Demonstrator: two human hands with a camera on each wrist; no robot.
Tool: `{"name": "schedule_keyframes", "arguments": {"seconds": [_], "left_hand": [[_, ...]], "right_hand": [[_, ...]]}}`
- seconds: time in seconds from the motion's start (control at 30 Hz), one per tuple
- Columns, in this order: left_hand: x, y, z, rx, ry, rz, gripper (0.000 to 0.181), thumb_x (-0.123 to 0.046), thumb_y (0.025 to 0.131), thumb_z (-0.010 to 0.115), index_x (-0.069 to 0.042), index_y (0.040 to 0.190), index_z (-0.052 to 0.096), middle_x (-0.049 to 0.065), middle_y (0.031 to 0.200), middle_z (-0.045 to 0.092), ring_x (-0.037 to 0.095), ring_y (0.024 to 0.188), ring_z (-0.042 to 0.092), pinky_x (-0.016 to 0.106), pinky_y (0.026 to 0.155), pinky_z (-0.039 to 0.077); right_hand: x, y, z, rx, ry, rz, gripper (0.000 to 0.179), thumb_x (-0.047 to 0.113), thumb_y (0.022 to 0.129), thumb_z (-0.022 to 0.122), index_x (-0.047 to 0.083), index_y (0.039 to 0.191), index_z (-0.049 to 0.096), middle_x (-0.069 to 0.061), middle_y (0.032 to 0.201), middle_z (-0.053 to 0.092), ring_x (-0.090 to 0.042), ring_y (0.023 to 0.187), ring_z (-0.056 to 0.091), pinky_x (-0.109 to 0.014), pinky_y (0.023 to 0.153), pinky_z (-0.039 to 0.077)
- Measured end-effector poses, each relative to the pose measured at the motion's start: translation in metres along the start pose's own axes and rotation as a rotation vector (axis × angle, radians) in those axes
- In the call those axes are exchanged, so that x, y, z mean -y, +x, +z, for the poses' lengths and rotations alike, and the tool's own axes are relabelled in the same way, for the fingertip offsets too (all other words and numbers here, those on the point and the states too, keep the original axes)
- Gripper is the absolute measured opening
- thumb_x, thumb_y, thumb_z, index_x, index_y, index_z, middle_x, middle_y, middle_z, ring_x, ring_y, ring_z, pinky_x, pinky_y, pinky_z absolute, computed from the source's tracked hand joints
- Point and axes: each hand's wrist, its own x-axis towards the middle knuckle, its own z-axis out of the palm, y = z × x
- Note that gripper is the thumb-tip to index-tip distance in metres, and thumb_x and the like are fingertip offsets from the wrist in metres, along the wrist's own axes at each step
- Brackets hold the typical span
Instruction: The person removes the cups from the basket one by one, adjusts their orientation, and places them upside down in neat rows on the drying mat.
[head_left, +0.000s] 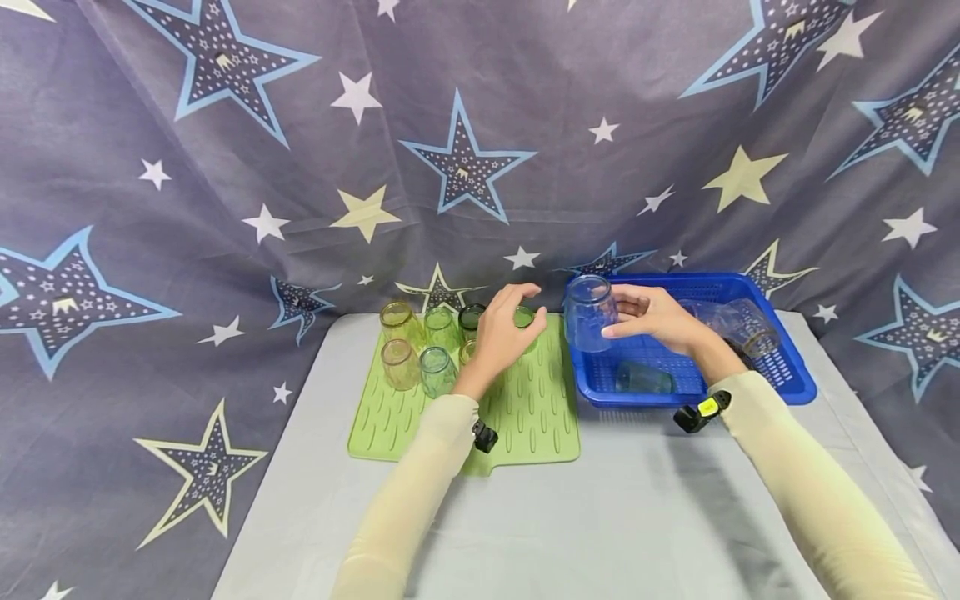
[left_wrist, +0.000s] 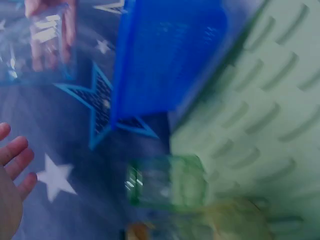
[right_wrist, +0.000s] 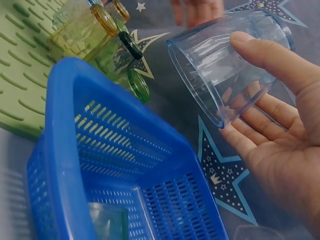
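My right hand [head_left: 658, 318] grips a clear bluish glass [head_left: 587, 315] between thumb and fingers, above the left end of the blue basket [head_left: 693, 402]. The right wrist view shows the glass [right_wrist: 220, 65] tilted, its rim facing left and down. My left hand [head_left: 501, 333] hovers over the green drying mat [head_left: 536, 437], holding nothing, its thumb spread from the fingers. Close by it on the mat stands a green glass [head_left: 525, 317], partly hidden behind that hand. Left of the hand are several more glasses, among them a yellow glass [head_left: 401, 319], a pinkish glass [head_left: 401, 364] and a teal glass [head_left: 437, 372].
Inside the basket lie a teal glass [head_left: 645, 378] on its side and clear glasses [head_left: 746, 327] at the right end. The basket stands right beside the mat on a white table [head_left: 600, 517]. A star-patterned cloth [head_left: 465, 158] hangs behind.
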Motion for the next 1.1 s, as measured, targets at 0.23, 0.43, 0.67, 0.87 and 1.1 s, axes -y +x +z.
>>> {"name": "schedule_keyframes", "arguments": {"seconds": [0.23,0.43,0.67,0.87,1.1], "left_hand": [[-0.032,0.020,0.001,0.063,-0.049,0.001,0.040,-0.035,0.094,0.063,-0.021,0.132,0.064,-0.004,0.128,0.066,0.011,0.121,0.060,0.033,0.099,0.053],[-0.049,0.032,0.002,0.119,-0.055,0.053,0.041,-0.036,0.094,0.063,-0.022,0.132,0.065,-0.002,0.131,0.065,0.014,0.123,0.060,0.034,0.093,0.056],[-0.057,0.036,0.004,0.176,0.031,0.073,0.039,-0.039,0.096,0.063,-0.024,0.132,0.069,-0.005,0.131,0.066,0.013,0.122,0.060,0.032,0.088,0.057],[-0.060,0.035,0.003,0.236,0.089,0.050,0.038,-0.043,0.098,0.060,-0.026,0.131,0.070,-0.006,0.132,0.067,0.013,0.123,0.060,0.034,0.088,0.058],[-0.061,0.031,0.007,0.259,0.150,0.048,0.037,-0.041,0.099,0.056,-0.026,0.129,0.072,-0.004,0.131,0.069,0.016,0.120,0.064,0.038,0.085,0.060]], "right_hand": [[0.002,0.004,0.012,0.020,0.016,-0.013,0.080,0.006,0.086,0.078,-0.001,0.154,0.038,-0.020,0.154,0.047,-0.019,0.135,0.052,-0.025,0.108,0.048],[0.003,0.008,0.021,0.046,0.064,-0.023,0.077,0.002,0.087,0.077,-0.002,0.153,0.039,-0.014,0.148,0.054,-0.016,0.130,0.056,-0.025,0.110,0.046],[0.004,0.011,0.029,0.091,0.102,-0.095,0.054,0.001,0.086,0.078,0.003,0.136,0.058,0.007,0.127,0.066,-0.011,0.120,0.063,-0.022,0.106,0.048],[0.005,0.011,0.033,0.116,0.084,-0.104,0.036,0.004,0.085,0.080,0.011,0.117,0.064,0.003,0.118,0.069,-0.017,0.119,0.064,-0.034,0.113,0.046],[0.009,0.008,0.039,0.105,0.062,-0.097,0.038,0.005,0.083,0.083,0.006,0.115,0.062,-0.002,0.125,0.068,-0.014,0.127,0.062,-0.043,0.119,0.039]]}}
